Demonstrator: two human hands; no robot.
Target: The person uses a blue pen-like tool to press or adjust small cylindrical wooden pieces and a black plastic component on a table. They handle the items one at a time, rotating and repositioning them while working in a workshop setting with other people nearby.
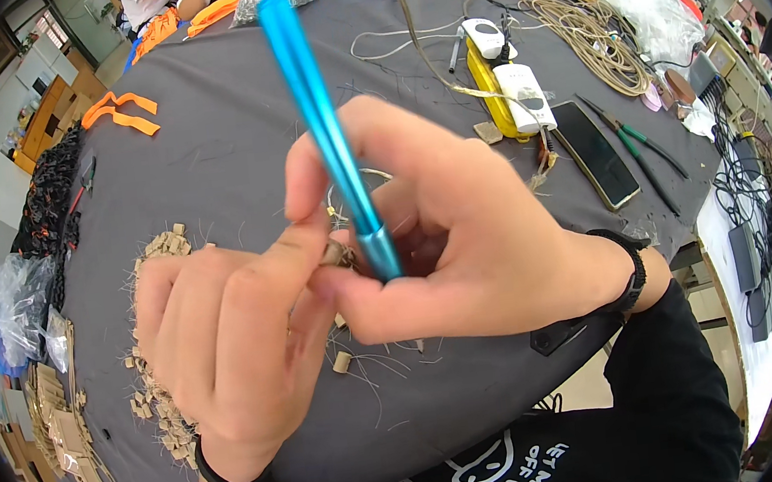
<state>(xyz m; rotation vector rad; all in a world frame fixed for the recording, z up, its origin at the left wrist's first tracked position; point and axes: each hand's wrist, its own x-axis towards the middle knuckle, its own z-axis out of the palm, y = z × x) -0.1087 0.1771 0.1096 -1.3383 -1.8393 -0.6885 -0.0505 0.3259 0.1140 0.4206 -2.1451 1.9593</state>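
My right hand (472, 241) is closed round the lower end of a shiny blue pen-shaped tool (318, 106). The tool stands tilted, its upper end rising toward the far side. My left hand (224, 326) pinches a small tan fabric piece (334, 252) between thumb and finger, touching the right hand's fingertips. Part of the piece and the tool's lower tip are hidden by my fingers. Beside and partly behind my left hand lies a heap of similar tan pieces (171, 423) with loose threads. One single tan piece (343, 362) rests on the dark cloth below my hands.
To the right are a yellow-and-white power strip (522, 97), a phone (595, 155) and green-handled pliers (637, 148). Coiled tan cord (603, 54) lies beyond. Orange straps (119, 114) and black bundled material (44, 204) are at the left. People sit at the far edge.
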